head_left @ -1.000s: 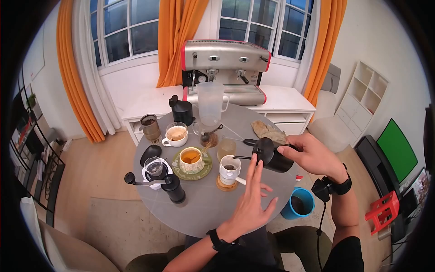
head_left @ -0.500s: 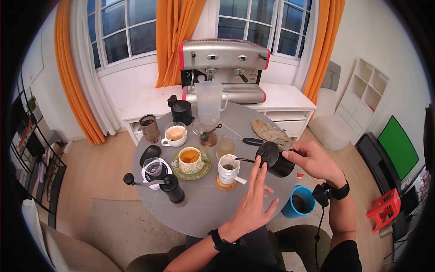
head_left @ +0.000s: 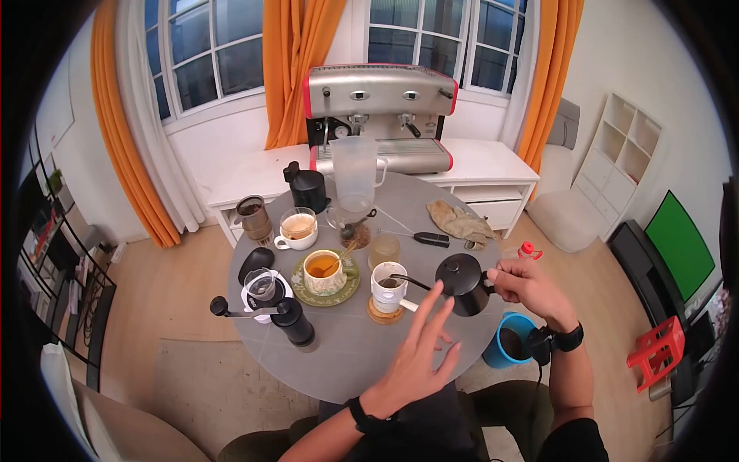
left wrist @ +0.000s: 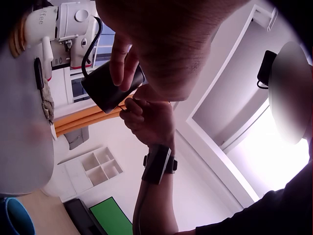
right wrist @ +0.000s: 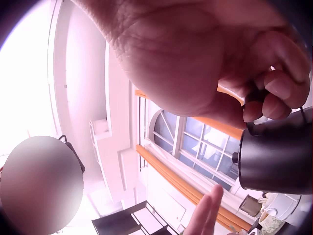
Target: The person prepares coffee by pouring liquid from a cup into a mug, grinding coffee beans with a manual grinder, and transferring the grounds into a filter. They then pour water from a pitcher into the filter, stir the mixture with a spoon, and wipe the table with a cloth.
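Head view: grasping with the right hand (head_left: 533, 289) the kettle (head_left: 463, 286) at its nine o'clock, with spout (head_left: 413, 282) slanting toward ten at the white cup's (head_left: 388, 296) mouth, nearer the unclenched left hand (head_left: 409, 369).

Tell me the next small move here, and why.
Probably tip the kettle gently toward the white cup: the right hand grips it, and the spout reaches over the cup's open top, so a slight tilt should pour inside. Whether water is flowing can't be made out.
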A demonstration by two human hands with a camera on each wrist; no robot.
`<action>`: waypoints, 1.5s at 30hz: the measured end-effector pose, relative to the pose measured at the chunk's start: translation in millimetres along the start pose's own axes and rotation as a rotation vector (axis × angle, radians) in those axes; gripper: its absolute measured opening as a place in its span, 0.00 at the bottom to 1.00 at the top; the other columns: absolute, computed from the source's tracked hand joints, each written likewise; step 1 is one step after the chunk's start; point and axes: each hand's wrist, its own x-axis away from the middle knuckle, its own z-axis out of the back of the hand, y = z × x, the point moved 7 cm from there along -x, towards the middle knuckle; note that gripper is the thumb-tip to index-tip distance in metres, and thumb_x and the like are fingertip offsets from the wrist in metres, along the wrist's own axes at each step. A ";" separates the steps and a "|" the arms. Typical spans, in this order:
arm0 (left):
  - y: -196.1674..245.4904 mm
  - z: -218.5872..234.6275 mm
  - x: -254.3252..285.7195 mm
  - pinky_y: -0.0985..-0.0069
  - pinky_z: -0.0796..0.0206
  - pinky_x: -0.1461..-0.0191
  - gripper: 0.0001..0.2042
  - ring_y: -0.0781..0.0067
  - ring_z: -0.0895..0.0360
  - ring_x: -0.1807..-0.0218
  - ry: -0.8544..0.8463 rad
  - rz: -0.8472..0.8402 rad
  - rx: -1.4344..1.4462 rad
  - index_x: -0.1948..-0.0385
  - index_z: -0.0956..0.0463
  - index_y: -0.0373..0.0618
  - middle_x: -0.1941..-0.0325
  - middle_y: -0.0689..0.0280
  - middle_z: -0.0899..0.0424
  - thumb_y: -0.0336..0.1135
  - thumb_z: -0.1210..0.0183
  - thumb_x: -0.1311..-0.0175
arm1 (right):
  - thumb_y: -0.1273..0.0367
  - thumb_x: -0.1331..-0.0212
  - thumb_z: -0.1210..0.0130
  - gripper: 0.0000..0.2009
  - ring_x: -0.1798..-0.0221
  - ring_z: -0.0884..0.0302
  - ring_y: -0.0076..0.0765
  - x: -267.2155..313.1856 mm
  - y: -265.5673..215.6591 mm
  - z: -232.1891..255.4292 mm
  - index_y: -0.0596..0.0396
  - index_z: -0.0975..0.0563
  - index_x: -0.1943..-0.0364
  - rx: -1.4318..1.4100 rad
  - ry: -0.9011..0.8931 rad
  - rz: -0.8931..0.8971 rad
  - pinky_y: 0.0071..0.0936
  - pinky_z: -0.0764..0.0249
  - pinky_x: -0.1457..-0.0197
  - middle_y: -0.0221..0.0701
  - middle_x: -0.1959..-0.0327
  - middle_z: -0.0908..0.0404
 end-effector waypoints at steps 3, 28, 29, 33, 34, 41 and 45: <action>-1.2 16.0 32.5 0.79 0.24 0.64 0.30 0.77 0.16 0.66 0.010 -0.052 -0.054 0.31 0.27 0.41 0.26 0.51 0.27 0.20 0.33 0.38 | 0.59 0.23 0.43 0.21 0.76 0.40 0.16 9.4 20.8 4.2 0.52 0.29 0.77 -0.108 0.025 -0.068 0.23 0.46 0.73 0.20 0.79 0.30; -63.0 67.0 130.8 0.65 0.39 0.79 0.17 0.55 0.30 0.85 0.058 0.274 -0.512 0.81 0.24 0.43 0.86 0.61 0.27 0.36 0.31 0.31 | 0.57 0.18 0.52 0.18 0.70 0.27 0.25 -108.4 163.6 -51.0 0.51 0.29 0.68 -0.482 0.072 -0.106 0.24 0.31 0.65 0.33 0.70 0.20; -61.3 66.2 129.5 0.64 0.39 0.78 0.17 0.54 0.29 0.84 0.056 0.269 -0.518 0.81 0.24 0.43 0.86 0.61 0.27 0.36 0.31 0.31 | 0.57 0.18 0.52 0.18 0.70 0.27 0.25 -109.3 166.7 -50.7 0.51 0.29 0.68 -0.496 0.072 -0.105 0.24 0.31 0.66 0.32 0.70 0.20; -60.3 66.7 128.8 0.63 0.38 0.78 0.16 0.53 0.29 0.84 0.065 0.265 -0.511 0.80 0.24 0.44 0.85 0.61 0.26 0.35 0.30 0.32 | 0.55 0.20 0.50 0.18 0.72 0.30 0.24 -107.3 163.7 -48.9 0.55 0.24 0.63 -0.483 0.095 -0.097 0.25 0.32 0.67 0.31 0.70 0.21; -59.5 66.9 128.2 0.63 0.38 0.78 0.16 0.53 0.29 0.84 0.062 0.257 -0.511 0.80 0.24 0.44 0.85 0.61 0.26 0.35 0.30 0.32 | 0.54 0.20 0.49 0.19 0.73 0.31 0.24 -103.0 160.3 -47.7 0.56 0.23 0.62 -0.465 0.107 -0.094 0.26 0.32 0.68 0.30 0.71 0.21; -59.0 65.6 127.7 0.63 0.38 0.78 0.17 0.53 0.28 0.83 0.044 0.267 -0.530 0.81 0.25 0.43 0.84 0.60 0.26 0.35 0.30 0.32 | 0.57 0.28 0.39 0.19 0.69 0.23 0.32 -30.4 84.8 -36.2 0.64 0.19 0.52 0.178 0.568 0.252 0.31 0.26 0.63 0.36 0.68 0.17; -59.8 63.9 127.1 0.63 0.38 0.78 0.18 0.52 0.29 0.83 0.053 0.248 -0.534 0.82 0.25 0.43 0.84 0.60 0.26 0.35 0.30 0.32 | 0.60 0.32 0.34 0.17 0.68 0.19 0.38 -26.4 60.0 -96.8 0.65 0.16 0.55 0.230 0.261 0.261 0.36 0.24 0.62 0.41 0.67 0.14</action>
